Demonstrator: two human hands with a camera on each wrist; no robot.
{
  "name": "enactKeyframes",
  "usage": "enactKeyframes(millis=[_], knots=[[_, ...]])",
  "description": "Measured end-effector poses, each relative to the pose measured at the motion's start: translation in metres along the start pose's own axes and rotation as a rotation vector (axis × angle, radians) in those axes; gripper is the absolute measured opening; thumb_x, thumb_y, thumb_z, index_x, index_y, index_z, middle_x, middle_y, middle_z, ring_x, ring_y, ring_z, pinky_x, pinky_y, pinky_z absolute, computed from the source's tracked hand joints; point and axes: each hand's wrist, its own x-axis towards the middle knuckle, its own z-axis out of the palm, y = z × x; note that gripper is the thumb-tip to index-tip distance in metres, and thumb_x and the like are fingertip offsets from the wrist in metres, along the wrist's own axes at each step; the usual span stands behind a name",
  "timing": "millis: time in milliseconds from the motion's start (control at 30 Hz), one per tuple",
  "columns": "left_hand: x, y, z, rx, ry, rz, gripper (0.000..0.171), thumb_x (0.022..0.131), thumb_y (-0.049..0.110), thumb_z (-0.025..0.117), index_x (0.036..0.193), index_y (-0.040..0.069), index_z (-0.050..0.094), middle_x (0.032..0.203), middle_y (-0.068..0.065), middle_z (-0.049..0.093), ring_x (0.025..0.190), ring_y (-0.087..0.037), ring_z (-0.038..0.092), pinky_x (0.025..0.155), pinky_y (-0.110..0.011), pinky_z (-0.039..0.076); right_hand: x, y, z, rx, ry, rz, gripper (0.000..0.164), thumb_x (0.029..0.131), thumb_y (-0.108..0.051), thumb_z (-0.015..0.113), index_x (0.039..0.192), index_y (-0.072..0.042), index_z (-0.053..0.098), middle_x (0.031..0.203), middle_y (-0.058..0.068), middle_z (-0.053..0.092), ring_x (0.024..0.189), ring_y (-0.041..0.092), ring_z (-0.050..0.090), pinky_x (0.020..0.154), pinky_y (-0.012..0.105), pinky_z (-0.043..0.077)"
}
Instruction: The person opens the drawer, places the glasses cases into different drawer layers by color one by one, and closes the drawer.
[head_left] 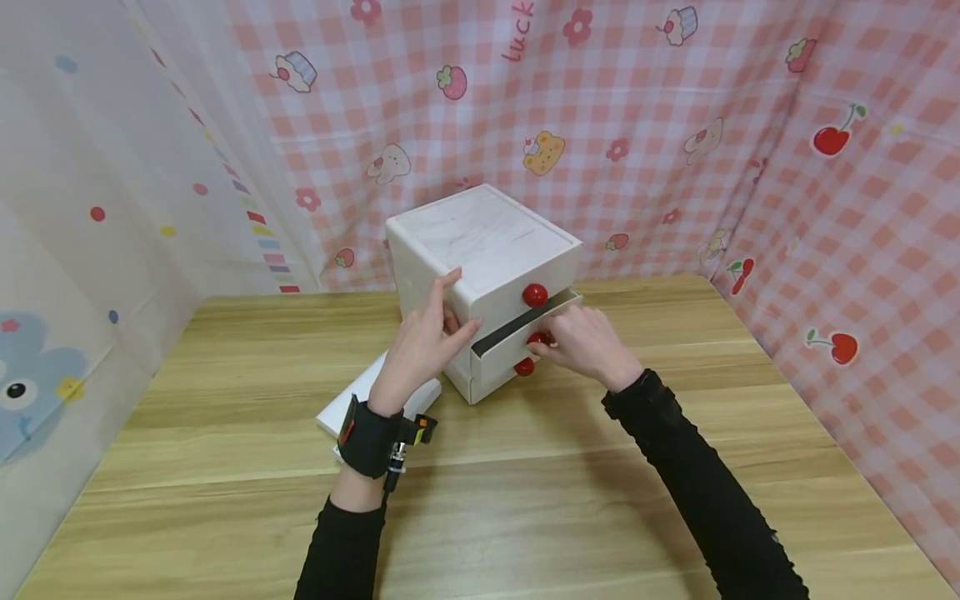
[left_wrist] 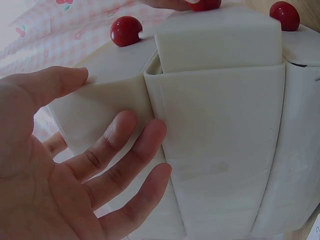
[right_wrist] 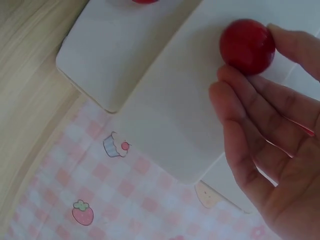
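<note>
A small white drawer cabinet with red round knobs stands at an angle on the table. Its middle drawer sticks out partway, with a dark gap above its front. My right hand pinches the red knob of that drawer between thumb and fingers. At the cabinet's near left corner, my left hand rests with spread fingers, the thumb on the top section's front edge in the left wrist view. The upper knob and the lower knob are untouched. The drawer's inside is hidden.
A flat white object lies on the wooden table, left of the cabinet and partly behind my left wrist. A pink checked curtain hangs close behind the cabinet and along the right side.
</note>
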Motion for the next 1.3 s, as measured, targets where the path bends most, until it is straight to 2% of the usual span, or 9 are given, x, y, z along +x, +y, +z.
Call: enactKeyframes(millis=[200,400,667,1000,1167,1300], knots=[[0.0,0.0,0.0,-0.006,-0.003,0.003,0.067,0.091,0.029,0.063,0.147,0.014,0.028,0.077,-0.008,0.061,0.063,-0.016,0.055,0.057,-0.024,0.038,0.004,0.0,0.008,-0.003,0.046,0.002,0.02,0.083,-0.026,0.074,0.082,-0.007,0.07,0.073,0.003,0.062,0.06,0.014,0.053,0.051,0.028,0.041],[-0.001,0.0,0.0,-0.01,-0.014,0.0,0.068,0.092,0.03,0.062,0.147,0.014,0.026,0.079,-0.008,0.061,0.063,-0.016,0.054,0.057,-0.024,0.038,0.007,0.001,0.011,0.0,0.056,0.007,0.021,0.082,-0.027,0.075,0.082,-0.006,0.071,0.073,0.004,0.064,0.06,0.015,0.054,0.05,0.027,0.043],[-0.001,0.001,0.0,-0.012,-0.012,0.001,0.068,0.092,0.03,0.062,0.147,0.014,0.026,0.079,-0.009,0.061,0.062,-0.016,0.053,0.056,-0.024,0.037,0.009,0.0,0.01,-0.027,0.061,-0.001,0.021,0.081,-0.026,0.076,0.08,-0.006,0.07,0.068,0.003,0.06,0.055,0.013,0.048,0.047,0.025,0.037],[-0.002,0.0,-0.001,-0.003,-0.008,-0.004,0.067,0.092,0.029,0.062,0.147,0.014,0.027,0.079,-0.008,0.061,0.062,-0.016,0.054,0.056,-0.024,0.037,0.012,-0.001,0.012,-0.056,0.061,-0.004,0.022,0.08,-0.027,0.076,0.074,-0.008,0.067,0.063,0.001,0.055,0.052,0.013,0.048,0.044,0.026,0.035],[-0.002,0.0,-0.001,-0.007,-0.008,0.002,0.067,0.092,0.029,0.062,0.147,0.014,0.027,0.078,-0.008,0.061,0.061,-0.016,0.053,0.055,-0.024,0.037,0.012,0.001,0.013,-0.008,0.035,0.028,0.023,0.081,-0.028,0.075,0.079,-0.007,0.067,0.066,0.003,0.059,0.057,0.015,0.052,0.048,0.029,0.041],[-0.001,0.0,0.001,-0.003,0.002,0.009,0.066,0.092,0.029,0.062,0.147,0.014,0.028,0.077,-0.008,0.061,0.06,-0.015,0.052,0.054,-0.024,0.037,0.011,0.009,0.007,0.14,-0.048,0.096,0.022,0.086,-0.028,0.07,0.094,-0.008,0.068,0.075,0.004,0.064,0.063,0.014,0.054,0.054,0.028,0.044]])
